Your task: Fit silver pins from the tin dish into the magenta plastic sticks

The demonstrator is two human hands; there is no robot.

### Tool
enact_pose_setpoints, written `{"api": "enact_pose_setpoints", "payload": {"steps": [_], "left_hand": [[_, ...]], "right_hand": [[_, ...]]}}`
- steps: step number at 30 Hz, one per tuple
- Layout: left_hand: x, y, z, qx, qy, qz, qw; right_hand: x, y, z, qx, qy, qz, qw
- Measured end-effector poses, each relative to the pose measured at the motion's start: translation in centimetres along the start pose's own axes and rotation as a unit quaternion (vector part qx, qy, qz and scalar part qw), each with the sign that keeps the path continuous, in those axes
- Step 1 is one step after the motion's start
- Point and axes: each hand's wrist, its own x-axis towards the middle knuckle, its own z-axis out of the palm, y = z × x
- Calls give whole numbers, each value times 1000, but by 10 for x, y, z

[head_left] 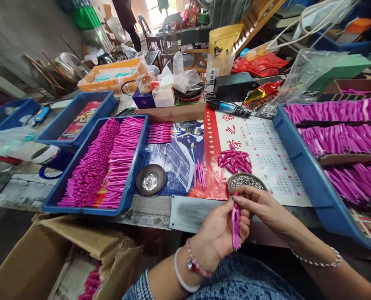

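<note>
My left hand [220, 229] is closed around a slim, glossy pink piece [235, 227] with a long slot, held upright above the table's front edge. At its top end my right hand [260, 205] pinches with thumb and fingers; whatever small part may be between them is hidden. Just behind my hands sits a round dish of small silver pins [247, 180]. A loose heap of shiny pink pieces [234, 160] lies beyond that dish. To the left are a few separate pink pieces [199, 174] and a dark dish [150, 179] with tiny silver bits.
A blue tray [131, 196] packed with pink pieces stands left; another blue tray [316, 200] with rows of them stands right. A grey metal plate [188, 213] lies at the front edge. Below left is an open cardboard box [19, 258]. A person [127, 18] stands far back.
</note>
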Motion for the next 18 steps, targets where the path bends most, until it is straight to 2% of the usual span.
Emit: {"api": "enact_pose_setpoints", "payload": {"steps": [12,14,18], "left_hand": [[-10,-5,2,-11,24,61,998],[-12,-6,2,-3,14,93,996],[-21,-4,-1,34,15,212,977]], "right_hand": [[1,0,10,-18,-2,-27,999],[-1,1,13,14,4,-19,1000],[-15,1,14,43,42,-27,998]]}}
